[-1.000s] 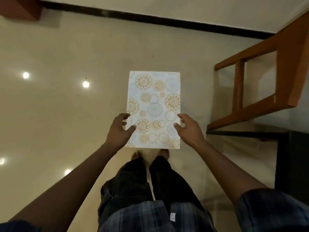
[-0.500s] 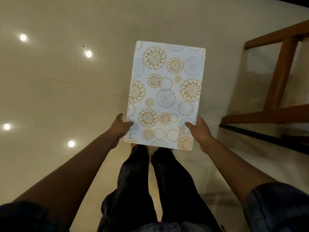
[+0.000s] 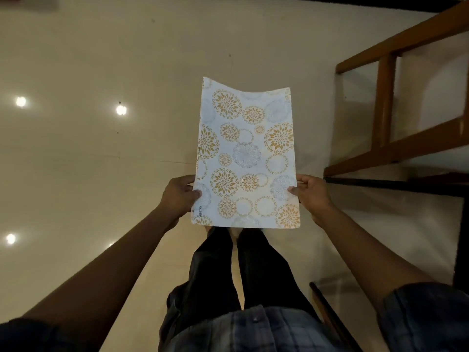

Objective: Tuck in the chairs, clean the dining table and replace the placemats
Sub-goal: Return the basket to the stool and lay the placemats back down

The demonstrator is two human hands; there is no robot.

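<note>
I hold a pale placemat (image 3: pixel 247 153) printed with gold and blue flower rings out in front of me, above the floor. My left hand (image 3: pixel 179 196) pinches its left edge near the lower corner, thumb on top. My right hand (image 3: pixel 313 195) pinches the right edge at the same height. The mat's far end curls up slightly at the left corner. To the right a glass dining table (image 3: pixel 431 224) shows its dark edge, with a wooden frame (image 3: pixel 385 102) visible through and beyond the glass.
Glossy beige floor (image 3: pixel 88 161) spreads to the left and ahead, reflecting ceiling lights. A dark skirting strip (image 3: pixel 355 2) runs along the far wall. My legs and feet stand directly under the mat. A dark bar (image 3: pixel 330 316) angles in at lower right.
The mat has swung to lie straighter ahead of me and its far end now bends. Both hands keep their grip on the side edges. My view has tilted up a little.
</note>
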